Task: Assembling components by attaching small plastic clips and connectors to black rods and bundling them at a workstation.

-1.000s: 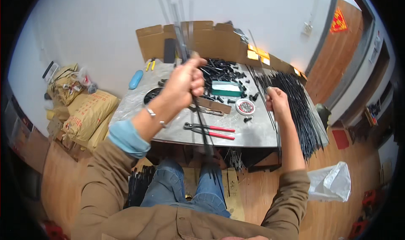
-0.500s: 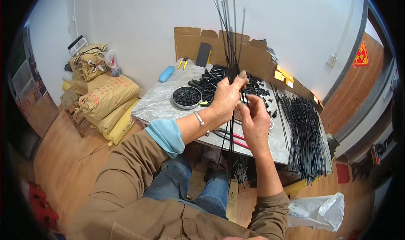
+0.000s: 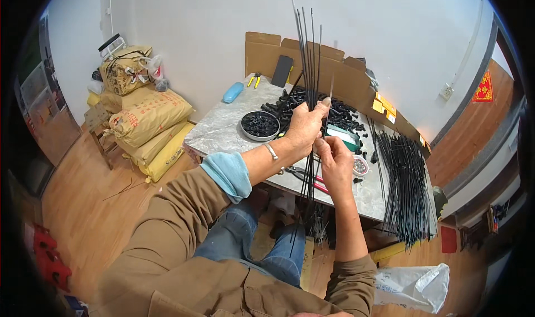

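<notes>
My left hand (image 3: 302,128) is closed around an upright bundle of thin black rods (image 3: 308,180), which fan out above the fist and hang down past the table edge. Just below and to its right, my right hand (image 3: 336,162) pinches at the rods with thumb and fingers, seemingly on a single one; the exact contact is partly hidden. Behind the hands lies a heap of short black plastic fittings (image 3: 290,100). A round bowl (image 3: 260,138) of small black parts stands to the left. Red-handled pliers (image 3: 320,186) lie beneath the hands.
A big pile of black rods (image 3: 409,189) covers the table's right side. Beside my right hand are a green box (image 3: 351,144) and a small dish (image 3: 360,165). Yellow-handled pliers (image 3: 254,80) and a blue case (image 3: 233,92) lie farther back, before a cardboard screen (image 3: 262,52). Stacked sacks (image 3: 150,119) stand left.
The view has shifted, so the table appears slightly farther right. The rods above my left fist have regrouped, and my right hand has moved slightly down relative to it. Both hands keep their hold.
</notes>
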